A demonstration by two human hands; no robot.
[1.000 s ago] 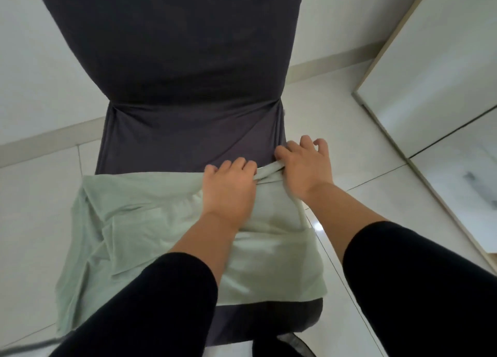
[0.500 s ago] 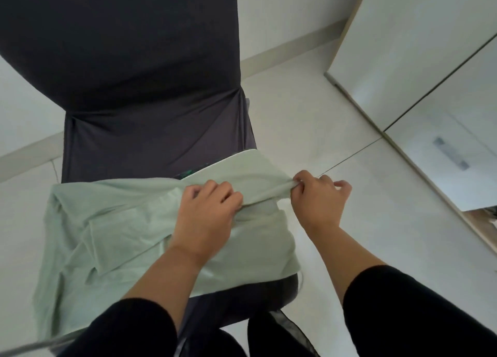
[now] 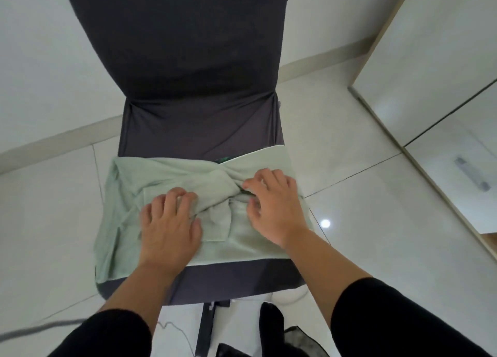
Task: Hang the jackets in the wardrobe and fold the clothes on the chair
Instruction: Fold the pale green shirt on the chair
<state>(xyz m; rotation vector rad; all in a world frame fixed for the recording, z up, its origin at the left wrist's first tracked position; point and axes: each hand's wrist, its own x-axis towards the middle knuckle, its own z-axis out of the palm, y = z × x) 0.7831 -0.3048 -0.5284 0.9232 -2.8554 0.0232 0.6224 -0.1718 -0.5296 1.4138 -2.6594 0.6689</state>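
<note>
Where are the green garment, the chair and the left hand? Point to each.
green garment [image 3: 129, 184]: head view, flat left part.
chair [image 3: 188, 68]: head view, middle of the backrest.
left hand [image 3: 168, 225]: head view, back of the hand.

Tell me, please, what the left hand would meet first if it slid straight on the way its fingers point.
Probably the bunched ridge of the green garment, just ahead of the left hand; beyond it lies the bare seat of the dark chair, then its backrest. Depth is hard to judge here.

Our left hand [image 3: 169, 227] palm down, fingers spread, pressing flat. Our right hand [image 3: 274, 208] fingers curled, pinching; forearms bare, sleeves black.
</note>
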